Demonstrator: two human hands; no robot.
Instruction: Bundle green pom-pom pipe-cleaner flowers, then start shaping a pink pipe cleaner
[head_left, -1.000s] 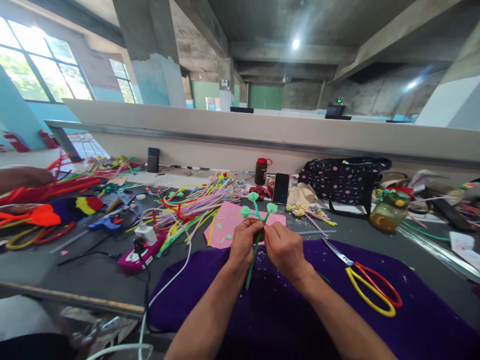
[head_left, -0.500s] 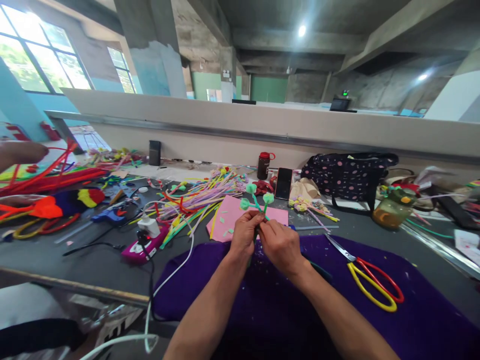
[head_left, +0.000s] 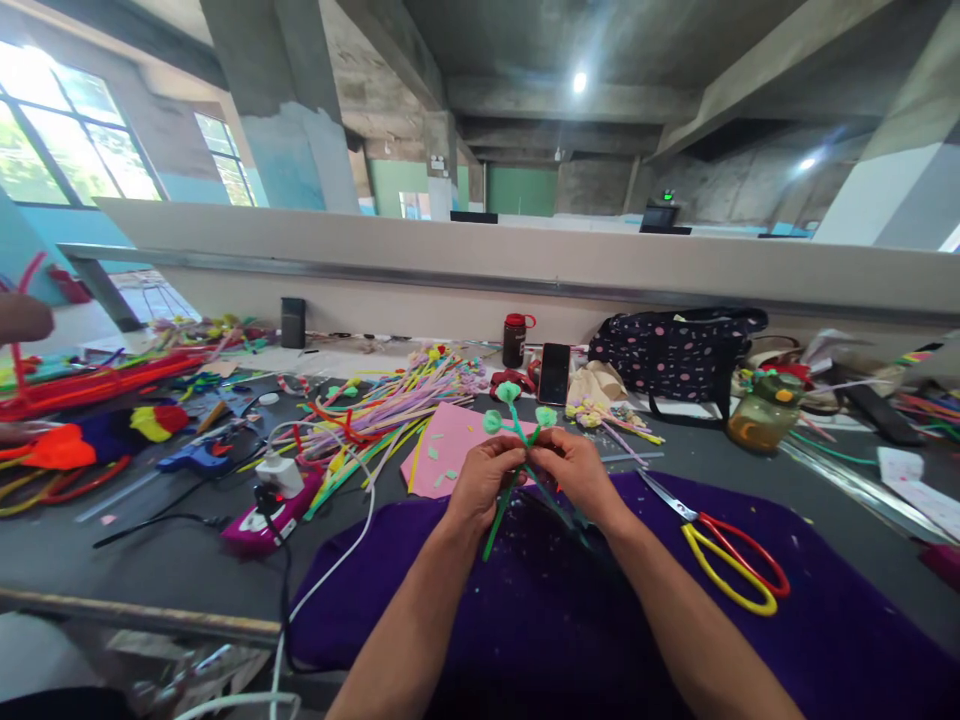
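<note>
Between my hands is a pipe-cleaner sprig with three round mint-green heads fanning out at its top. My left hand pinches the stems where they meet, and a green pipe-cleaner end slants down below it. On the other side, my right hand has thumb and fingers closed on the sprig's stems; a darker stem trails under this hand. Beneath both lies a purple cloth. Behind them a pink sheet carries small green scraps. Scissors with red and yellow handles rest on the cloth at right.
Many pastel pipe cleaners are heaped behind left. A magenta power strip with a white cable stands left, near a blue glue gun. Farther back are a phone, a bag and bottles. Another person's hand shows at far left.
My hands have moved slightly apart and the three green heads are spread wider. A green stem end now shows below my left hand. The view has shifted a little.
</note>
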